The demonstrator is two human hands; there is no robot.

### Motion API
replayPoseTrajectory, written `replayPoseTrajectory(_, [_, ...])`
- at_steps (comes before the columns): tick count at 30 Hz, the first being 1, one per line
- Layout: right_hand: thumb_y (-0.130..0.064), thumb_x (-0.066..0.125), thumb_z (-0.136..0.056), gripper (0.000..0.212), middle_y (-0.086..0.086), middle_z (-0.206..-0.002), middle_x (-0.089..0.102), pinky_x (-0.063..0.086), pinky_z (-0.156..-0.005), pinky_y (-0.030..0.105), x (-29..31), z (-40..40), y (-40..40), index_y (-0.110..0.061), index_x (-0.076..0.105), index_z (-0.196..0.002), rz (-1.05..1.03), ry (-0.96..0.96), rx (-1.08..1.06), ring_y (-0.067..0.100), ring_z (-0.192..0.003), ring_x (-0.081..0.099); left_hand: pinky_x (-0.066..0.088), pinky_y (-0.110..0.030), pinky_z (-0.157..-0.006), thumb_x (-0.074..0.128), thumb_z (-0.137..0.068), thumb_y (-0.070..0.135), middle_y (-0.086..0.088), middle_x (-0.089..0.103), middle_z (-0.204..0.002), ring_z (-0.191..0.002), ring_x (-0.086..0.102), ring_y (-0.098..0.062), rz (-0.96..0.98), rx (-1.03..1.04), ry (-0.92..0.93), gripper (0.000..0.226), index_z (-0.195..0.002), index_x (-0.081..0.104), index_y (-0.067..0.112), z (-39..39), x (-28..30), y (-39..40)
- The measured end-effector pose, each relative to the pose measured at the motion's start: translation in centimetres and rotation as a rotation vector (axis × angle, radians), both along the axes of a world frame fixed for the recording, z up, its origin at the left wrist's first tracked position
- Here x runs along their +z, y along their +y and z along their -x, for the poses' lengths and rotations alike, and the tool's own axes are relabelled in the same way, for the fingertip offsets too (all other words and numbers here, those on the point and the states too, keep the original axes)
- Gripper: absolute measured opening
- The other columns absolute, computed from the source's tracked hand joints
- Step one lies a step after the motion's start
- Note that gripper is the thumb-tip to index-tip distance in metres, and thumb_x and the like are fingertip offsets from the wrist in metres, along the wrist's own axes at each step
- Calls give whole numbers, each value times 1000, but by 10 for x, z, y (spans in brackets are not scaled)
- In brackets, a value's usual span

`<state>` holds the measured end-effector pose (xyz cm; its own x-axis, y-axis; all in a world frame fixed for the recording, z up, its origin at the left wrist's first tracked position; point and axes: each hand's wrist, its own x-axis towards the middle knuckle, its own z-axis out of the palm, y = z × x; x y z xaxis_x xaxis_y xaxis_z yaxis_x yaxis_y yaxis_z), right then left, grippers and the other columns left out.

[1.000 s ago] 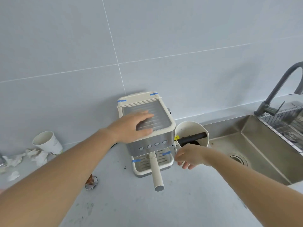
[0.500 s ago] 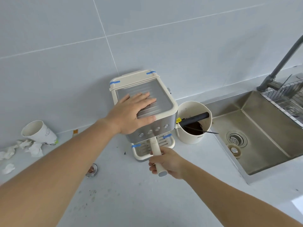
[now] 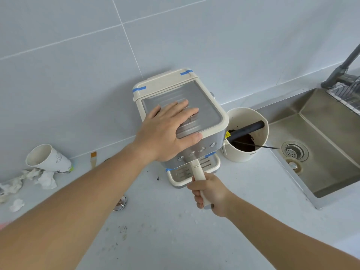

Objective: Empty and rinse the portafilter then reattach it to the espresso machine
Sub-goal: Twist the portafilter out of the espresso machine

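Observation:
A cream and steel espresso machine (image 3: 206, 106) stands against the tiled wall. My left hand (image 3: 169, 131) lies flat on its ribbed metal top, fingers spread. The portafilter's cream handle (image 3: 197, 171) sticks out from under the machine's front toward me. My right hand (image 3: 209, 193) is wrapped around that handle near its end. The portafilter's basket is hidden under the machine. To the right stands a cream knock box (image 3: 247, 133) with a black bar and dark coffee grounds inside.
A steel sink (image 3: 319, 137) with a drain lies at the right, with a grey faucet (image 3: 342, 67) and a wire rack behind it. At the left, a tipped paper cup (image 3: 46, 158) and crumpled tissues lie on the counter. A small metal filter basket (image 3: 119, 204) sits near my left forearm.
My right hand moved from beside the knock box to the portafilter handle and closed on it. My left hand stayed pressed on the machine's top. The camera shifted closer.

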<state>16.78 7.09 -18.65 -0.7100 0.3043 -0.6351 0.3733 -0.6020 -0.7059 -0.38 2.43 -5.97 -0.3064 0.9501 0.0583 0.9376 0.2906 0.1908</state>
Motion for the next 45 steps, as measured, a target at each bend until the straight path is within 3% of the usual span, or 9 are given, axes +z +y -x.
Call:
replayPoseTrajectory(9, [5, 60, -83, 20, 6, -56, 46, 36, -42, 24, 5, 5, -15, -9, 49, -74, -64, -49, -87, 19, -40, 39, 6, -40, -121, 28, -79, 77, 16, 20, -161, -149, 12, -6, 6, 8, -2, 73, -145, 28, 46, -1, 0, 0])
replayPoseTrajectory(16, [9, 55, -83, 22, 7, -63, 42, 38, -46, 25, -9, 85, -87, -10, 43, -82, 176, 67, -501, 19, -47, 39, 6, -41, -121, 30, -81, 75, 14, 18, -162, -149, 11, -6, 27, 13, -7, 71, -146, 27, 46, -2, 4, -1])
replayPoseTrajectory(25, [4, 64, -85, 24, 10, -82, 44, 46, -49, 26, -23, 117, -99, -11, 46, -87, 249, 94, -628, 20, -56, 42, 4, -41, -120, 36, -85, 70, 12, 19, -162, -149, 12, -7, 23, 0, -19, 66, -146, 28, 46, -1, 4, 0])
replayPoseTrajectory(31, [5, 61, -85, 24, 7, -68, 47, 47, -48, 28, -29, 110, -113, -12, 44, -84, 214, 43, -580, 16, -41, 45, 4, -41, -120, 36, -85, 71, 12, 19, -162, -149, 12, -8, 16, -12, -18, 67, -146, 28, 46, 1, 2, 0])
replayPoseTrajectory(45, [-3, 68, -86, 22, 6, -62, 52, 46, -46, 29, -38, 22, -121, -9, 47, -83, 244, -59, -372, 19, -45, 48, 4, -41, -120, 34, -84, 72, 12, 18, -163, -149, 11, -7, 40, 2, -21, 69, -147, 28, 45, 1, 4, 1])
